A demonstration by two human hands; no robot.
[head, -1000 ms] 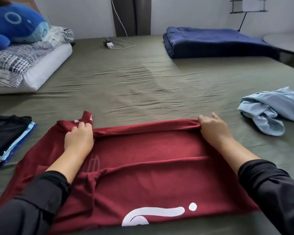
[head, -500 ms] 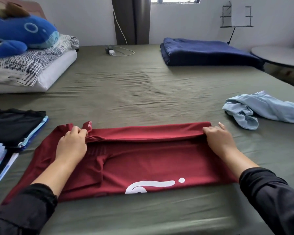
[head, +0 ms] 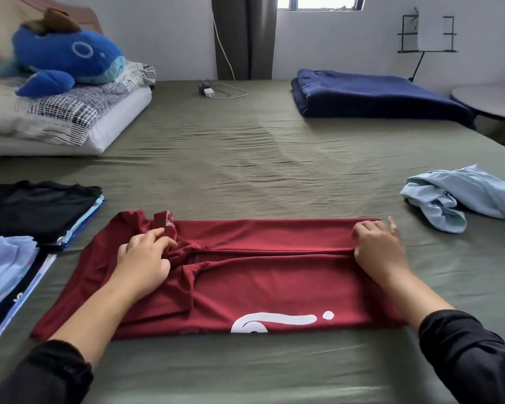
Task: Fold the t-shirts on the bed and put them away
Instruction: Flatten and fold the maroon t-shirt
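A dark red t-shirt [head: 245,275] is lying flat across the near part of the olive-green bed [head: 245,158], folded into a wide band with a white printed mark showing along its near edge. Both hands are resting on the far fold of the shirt, one at each end. The left hand [head: 146,258] is sitting on the left part of the shirt, just this side of a small upturned bit of fabric near the collar; its fingers are curling into a bunch of gathered cloth and pinching it, so the material is wrinkling around the knuckles. The right hand [head: 376,246] is lying at the shirt's far right corner, its fingers bent over the folded edge and gripping it — one finger is pointing out past the edge toward the bare sheet. Between the two hands the fold is running as a straight ridge. The shirt's left side is spreading out beyond the left hand toward a stack of folded clothes [head: 38,211] with a black one on top, and a second pile [head: 9,275] in pale blue is lying nearer, at the left edge of view. A crumpled light blue t-shirt [head: 464,196] is lying unfolded to the right, apart from the right hand — well clear of the red one.
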